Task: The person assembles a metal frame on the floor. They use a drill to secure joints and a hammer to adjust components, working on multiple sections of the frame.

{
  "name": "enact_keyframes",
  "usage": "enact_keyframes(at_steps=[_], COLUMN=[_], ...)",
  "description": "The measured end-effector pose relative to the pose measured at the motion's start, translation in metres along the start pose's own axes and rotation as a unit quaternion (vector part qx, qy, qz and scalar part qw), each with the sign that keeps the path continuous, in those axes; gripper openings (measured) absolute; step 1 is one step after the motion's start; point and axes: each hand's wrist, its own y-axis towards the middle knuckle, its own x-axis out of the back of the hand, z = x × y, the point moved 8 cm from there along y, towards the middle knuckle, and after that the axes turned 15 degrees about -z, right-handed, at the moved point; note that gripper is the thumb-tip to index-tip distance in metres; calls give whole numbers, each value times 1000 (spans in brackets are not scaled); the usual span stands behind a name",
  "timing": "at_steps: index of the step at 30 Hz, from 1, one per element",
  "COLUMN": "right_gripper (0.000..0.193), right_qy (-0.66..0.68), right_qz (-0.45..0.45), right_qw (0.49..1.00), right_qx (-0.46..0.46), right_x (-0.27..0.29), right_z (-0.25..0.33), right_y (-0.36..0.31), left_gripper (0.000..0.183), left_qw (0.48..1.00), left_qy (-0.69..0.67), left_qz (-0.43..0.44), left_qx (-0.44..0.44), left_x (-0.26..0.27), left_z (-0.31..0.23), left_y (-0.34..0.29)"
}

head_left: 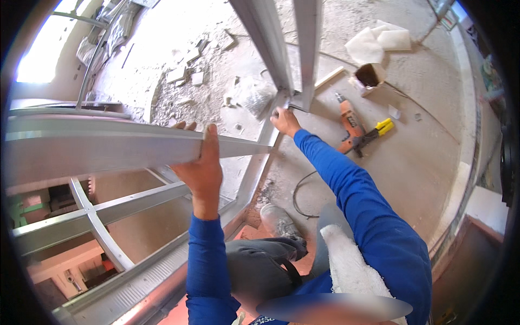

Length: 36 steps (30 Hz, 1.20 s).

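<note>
My left hand (pixel 203 168) is wrapped around a silvery metal stud (pixel 103 145), its thumb up along the near side. The stud runs from the left edge to the metal floor track (pixel 246 176). My right hand (pixel 285 121) is down at the track, close to the foot of an upright metal stud (pixel 265 40). Its fingers are pinched together; whatever is between them is too small to make out. A second upright stud (pixel 307 49) rises just to the right of the first.
An orange power drill (pixel 351 120) lies right of my right hand beside a yellow-handled tool (pixel 384 127). Farther back are an open box (pixel 370 76) and white sheets (pixel 376 43). A clear plastic bag (pixel 254 98) and broken tiles (pixel 177 75) lie beyond the track. A dark cable (pixel 295 190) curls near my shoe.
</note>
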Motion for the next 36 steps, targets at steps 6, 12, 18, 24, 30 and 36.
enact_keyframes(at_steps=[6, 12, 18, 24, 30, 36], right_gripper=[30, 30, 31, 26, 27, 35], right_qy=[22, -151, -177, -110, 256, -66], right_qz=[137, 84, 31, 39, -8, 53], right_qw=[974, 980, 973, 956, 951, 995], right_qx=[179, 95, 144, 268, 173, 56], right_x=[-128, -207, -190, -130, 45, 85], right_z=[84, 64, 54, 118, 109, -26], right_y=[68, 98, 92, 78, 31, -43], left_gripper=[75, 77, 65, 55, 45, 77], left_qw=[994, 991, 990, 975, 835, 941], left_qy=[-77, -26, 8, 105, 338, 221], left_qz=[-31, 14, 38, 85, 101, -15], left_qx=[-73, -127, -139, -175, -422, -257], left_x=[4, 1, 3, 20, 7, 4], left_z=[1, -9, -2, 5, -9, -14], left_y=[-14, -16, -24, -38, -38, -18])
